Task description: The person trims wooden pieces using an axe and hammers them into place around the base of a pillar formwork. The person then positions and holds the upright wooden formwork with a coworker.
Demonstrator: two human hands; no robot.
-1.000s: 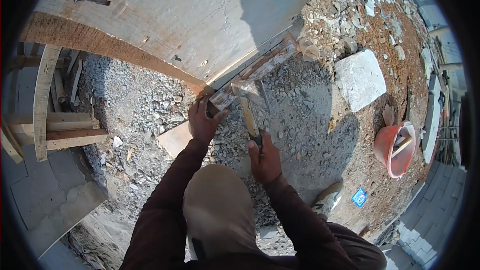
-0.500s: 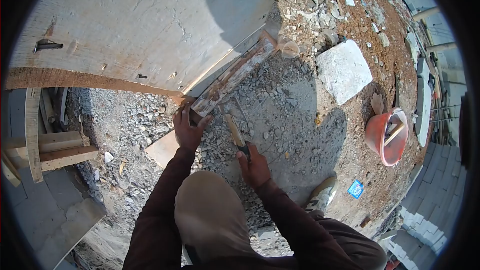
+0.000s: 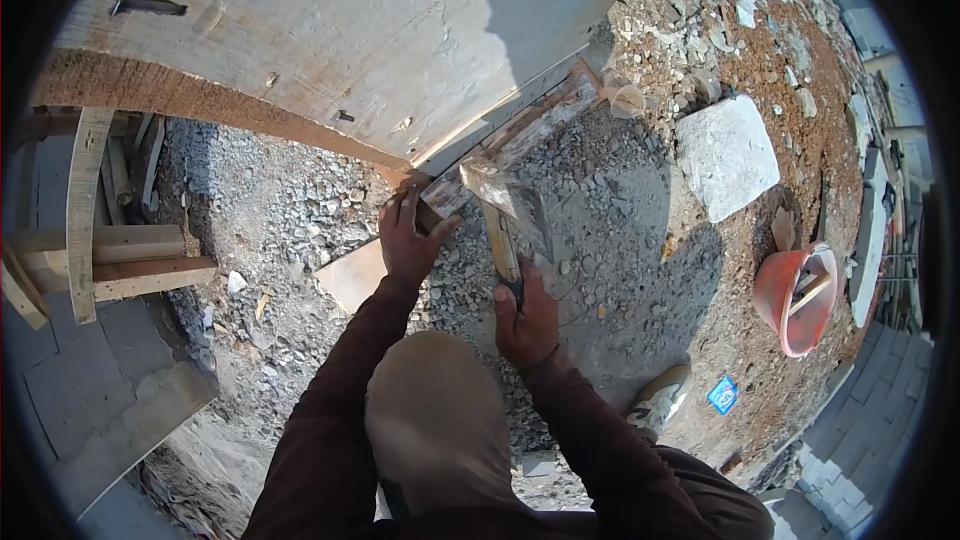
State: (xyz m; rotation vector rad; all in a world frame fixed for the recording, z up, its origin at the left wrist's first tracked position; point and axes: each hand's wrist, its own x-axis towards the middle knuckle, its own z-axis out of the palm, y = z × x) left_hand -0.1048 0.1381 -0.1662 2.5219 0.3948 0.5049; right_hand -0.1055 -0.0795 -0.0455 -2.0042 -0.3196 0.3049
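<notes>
My left hand [image 3: 411, 240] grips the near end of a weathered wooden board [image 3: 535, 120], thumb on one side and fingers at the other. The board lies along the foot of a large pale panel [image 3: 330, 30]. My right hand [image 3: 527, 318] is wrapped around the dark grip of a hammer [image 3: 500, 240] with a yellowish handle. The hammer's head is smeared by motion beside the board's near end, and I cannot tell whether it touches the wood. A flat tan piece [image 3: 355, 278] lies on the gravel below my left hand.
To the right are a white block [image 3: 728, 157], a red bucket [image 3: 775, 290] with a stick in it, and a blue packet [image 3: 723, 395]. A clear cup [image 3: 625, 98] lies past the board's far end. Timber pieces [image 3: 150, 280] stick out at the left. Gravel covers the ground.
The hammer's head has moved up toward the board and is now blurred. My left hand keeps its hold on the board's end. The whole view has shifted, with most things further right.
</notes>
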